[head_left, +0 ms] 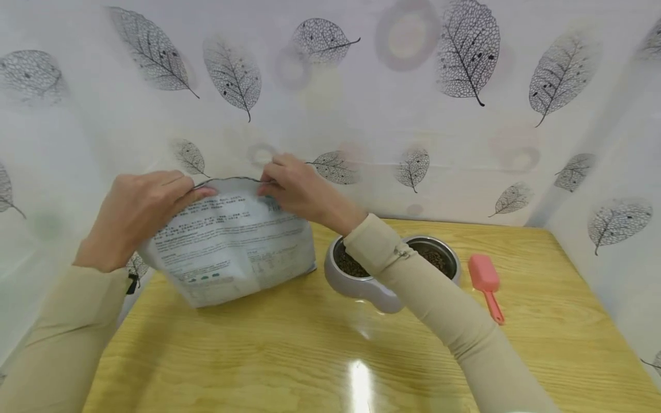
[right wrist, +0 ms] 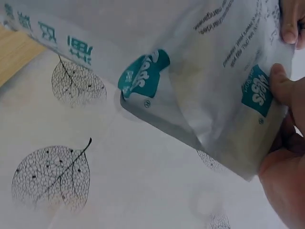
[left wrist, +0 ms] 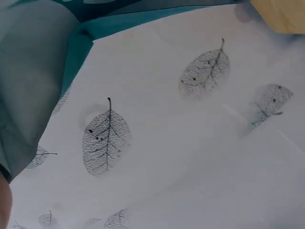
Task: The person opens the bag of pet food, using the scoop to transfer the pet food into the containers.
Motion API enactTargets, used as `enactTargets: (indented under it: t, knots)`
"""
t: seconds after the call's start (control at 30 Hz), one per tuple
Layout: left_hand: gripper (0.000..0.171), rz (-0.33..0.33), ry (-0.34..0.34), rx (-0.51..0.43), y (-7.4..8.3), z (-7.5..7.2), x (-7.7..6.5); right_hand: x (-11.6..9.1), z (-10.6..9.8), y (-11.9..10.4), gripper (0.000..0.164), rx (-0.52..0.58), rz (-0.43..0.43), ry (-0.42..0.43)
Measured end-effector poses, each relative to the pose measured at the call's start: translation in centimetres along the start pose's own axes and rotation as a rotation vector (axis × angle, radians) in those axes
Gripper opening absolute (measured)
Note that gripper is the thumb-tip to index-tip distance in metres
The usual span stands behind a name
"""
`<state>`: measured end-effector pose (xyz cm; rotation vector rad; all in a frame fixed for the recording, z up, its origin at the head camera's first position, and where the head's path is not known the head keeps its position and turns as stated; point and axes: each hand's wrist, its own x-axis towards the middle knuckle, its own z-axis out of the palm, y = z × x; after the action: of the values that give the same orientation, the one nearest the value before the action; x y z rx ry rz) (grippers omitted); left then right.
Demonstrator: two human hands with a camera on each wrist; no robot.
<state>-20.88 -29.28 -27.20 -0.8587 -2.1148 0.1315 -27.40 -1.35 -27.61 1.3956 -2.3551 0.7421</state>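
Both hands hold the top edge of a printed white and teal bag, which stands tilted at the left of the table. My left hand grips the top left corner, thumb lying along the near face. Farther right along the same edge, my right hand pinches the bag between thumb and fingers. In the right wrist view the thumb of the right hand presses beside a teal logo on the bag. The left wrist view catches only part of the bag at its left side.
Right of the bag stands a double pet bowl with brown kibble in both metal dishes, partly hidden behind the right forearm. A pink scoop lies to its right on the wooden table. Leaf-printed sheeting covers the walls behind.
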Motion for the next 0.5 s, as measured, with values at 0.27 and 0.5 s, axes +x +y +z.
enactTargets:
  t: [0.27, 0.5]
  knots:
    - [0.056, 0.021, 0.108, 0.076, -2.7, 1.5, -0.1, 0.1, 0.8, 0.1, 0.016, -0.165, -0.013, 0.113]
    - [0.058, -0.023, 0.115, 0.109, -2.7, 2.0, -0.8, 2.2, 1.6, 1.2, 0.017, -0.345, -0.012, 0.161]
